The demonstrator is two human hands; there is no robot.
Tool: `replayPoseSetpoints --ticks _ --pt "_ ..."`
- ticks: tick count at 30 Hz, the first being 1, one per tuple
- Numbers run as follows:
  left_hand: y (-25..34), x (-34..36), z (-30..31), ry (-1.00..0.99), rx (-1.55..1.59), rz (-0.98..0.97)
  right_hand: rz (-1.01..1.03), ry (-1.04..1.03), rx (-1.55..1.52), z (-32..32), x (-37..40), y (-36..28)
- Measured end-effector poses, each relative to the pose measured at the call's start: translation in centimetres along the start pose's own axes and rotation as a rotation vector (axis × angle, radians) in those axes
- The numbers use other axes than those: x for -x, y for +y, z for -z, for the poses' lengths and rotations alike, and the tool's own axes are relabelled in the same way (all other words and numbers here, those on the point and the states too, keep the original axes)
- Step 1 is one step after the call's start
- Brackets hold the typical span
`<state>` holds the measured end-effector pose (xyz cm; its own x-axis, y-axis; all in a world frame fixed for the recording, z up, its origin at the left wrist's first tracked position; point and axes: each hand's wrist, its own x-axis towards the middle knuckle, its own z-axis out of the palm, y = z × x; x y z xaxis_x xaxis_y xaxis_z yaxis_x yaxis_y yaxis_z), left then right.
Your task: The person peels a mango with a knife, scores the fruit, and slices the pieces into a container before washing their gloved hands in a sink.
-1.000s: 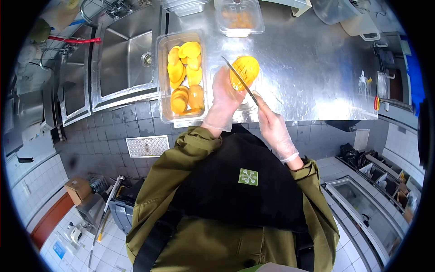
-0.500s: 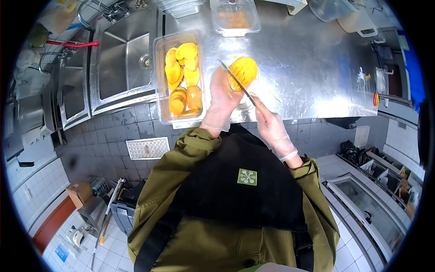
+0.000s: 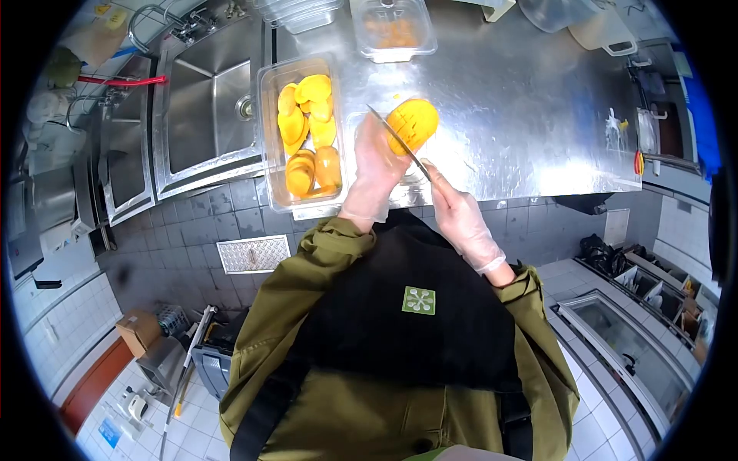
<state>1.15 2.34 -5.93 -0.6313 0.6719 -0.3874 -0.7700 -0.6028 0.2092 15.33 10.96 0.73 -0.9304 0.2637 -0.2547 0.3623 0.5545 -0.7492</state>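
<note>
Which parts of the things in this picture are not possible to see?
- Head view, mango half: its underside is covered by the left hand.
- Head view, knife: the handle is hidden inside the right hand.
- Head view, small tub: cut off by the top edge, its orange contents blurred.

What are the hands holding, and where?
Left hand cups a scored mango half from underneath; right hand grips the knife by its handle.

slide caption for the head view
Gloved left hand holds a scored mango half while the right hand holds a knife across it, over a steel counter.
</note>
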Motion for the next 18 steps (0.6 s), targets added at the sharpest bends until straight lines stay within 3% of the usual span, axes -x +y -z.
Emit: replayPoseSetpoints --ticks 3,6,12,15,18 --pt "0.1 0.8 -0.8 0.063 0.044 0.028 0.152 0.108 -0.09 -0.3 0.3 0.3" --pt "0.0 0.7 -1.0 0.057 0.055 0.03 0.166 0.107 -0.086 -0.1 0.5 0.2" --pt "-0.1 0.7 -1.3 0.027 0.042 0.011 -0.045 -0.019 -0.005 0.1 0.6 -0.4" --pt "-0.2 0.2 -0.1 -0.015 0.063 0.015 0.12 0.098 -0.067 -1.5 0.6 1.4" --pt "0.3 0.3 -0.3 0.026 0.038 0.005 0.164 0.088 -0.072 -1.2 -0.1 1.8"
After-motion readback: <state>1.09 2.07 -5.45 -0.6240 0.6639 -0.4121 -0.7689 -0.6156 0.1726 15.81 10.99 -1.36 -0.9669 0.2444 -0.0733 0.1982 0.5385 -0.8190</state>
